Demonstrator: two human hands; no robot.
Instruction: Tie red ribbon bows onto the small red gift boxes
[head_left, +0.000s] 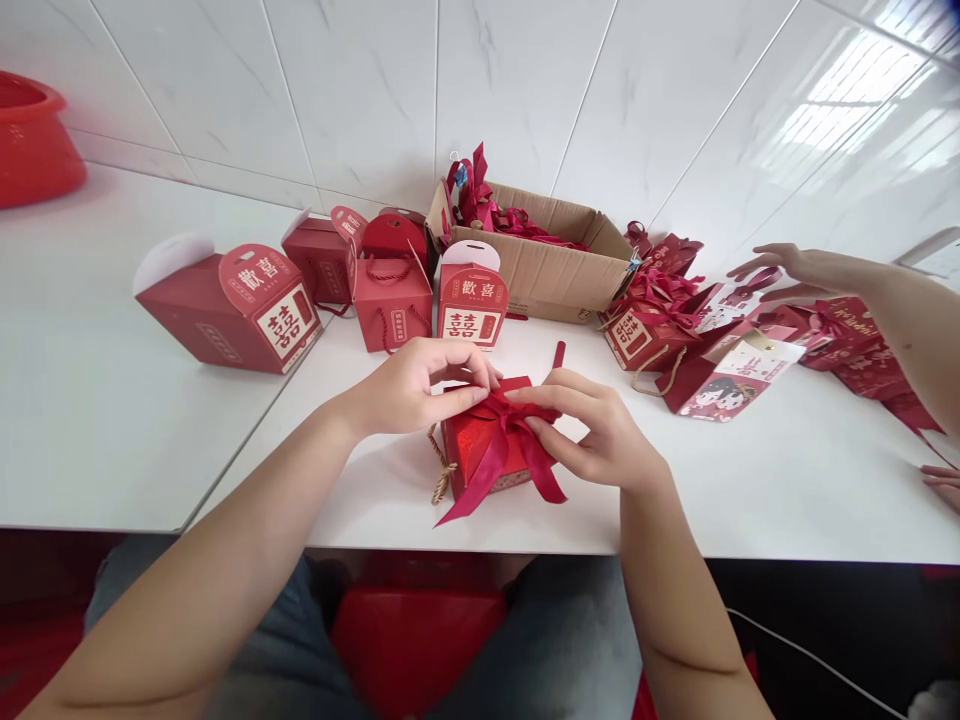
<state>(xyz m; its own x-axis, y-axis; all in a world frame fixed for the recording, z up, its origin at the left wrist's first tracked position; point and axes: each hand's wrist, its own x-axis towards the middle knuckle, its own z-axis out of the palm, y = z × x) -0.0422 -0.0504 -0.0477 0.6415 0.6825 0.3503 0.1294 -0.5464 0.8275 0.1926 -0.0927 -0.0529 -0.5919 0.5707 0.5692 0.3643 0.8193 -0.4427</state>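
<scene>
A small red gift box (469,448) stands near the front edge of the white table, with a twisted gold cord at its left side. On its top lies a dark red ribbon bow (501,425), its two tails hanging over the front. My left hand (424,385) pinches the bow's left part between thumb and fingers. From the right, my right hand (589,425) has thumb and fingers closed on the bow's right loop. Both hands rest close together over the box top.
Several red boxes (281,310) stand at the back left, before a cardboard carton (555,275) of ribbons. More decorated boxes (724,380) are at the right, where another person's hand (787,265) reaches in. A red tub (37,145) sits far left.
</scene>
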